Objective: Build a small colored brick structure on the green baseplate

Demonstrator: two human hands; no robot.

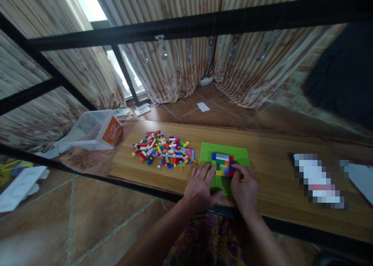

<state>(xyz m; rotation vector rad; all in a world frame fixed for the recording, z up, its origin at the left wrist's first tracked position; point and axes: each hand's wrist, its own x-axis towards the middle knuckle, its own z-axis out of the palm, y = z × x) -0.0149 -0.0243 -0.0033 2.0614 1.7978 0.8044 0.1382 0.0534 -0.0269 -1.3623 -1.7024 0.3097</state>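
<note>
A small build of coloured toy bricks (pixel 223 166) stands on a green studded baseplate (pixel 206 148) on the wooden board. My left hand (pixel 199 186) lies flat over the plate's left edge, fingers stretched out and fingertips touching the build's left side. At the build's right side, my right hand (pixel 244 186) is closed, its curled fingers and thumb gripping the edge by some blue and red bricks. The undersides of its fingers are hidden. To the left, a heap of loose bricks (pixel 166 149) in many colours is spread over the board.
A clear plastic box (pixel 90 130) with an orange label lies left of the board (pixel 271 153). Toward the right end is a pixelated flat object (pixel 319 180). A black metal bar (pixel 186 27) with hooks crosses above, before striped curtains (pixel 175 72). Papers lie on the tiled floor.
</note>
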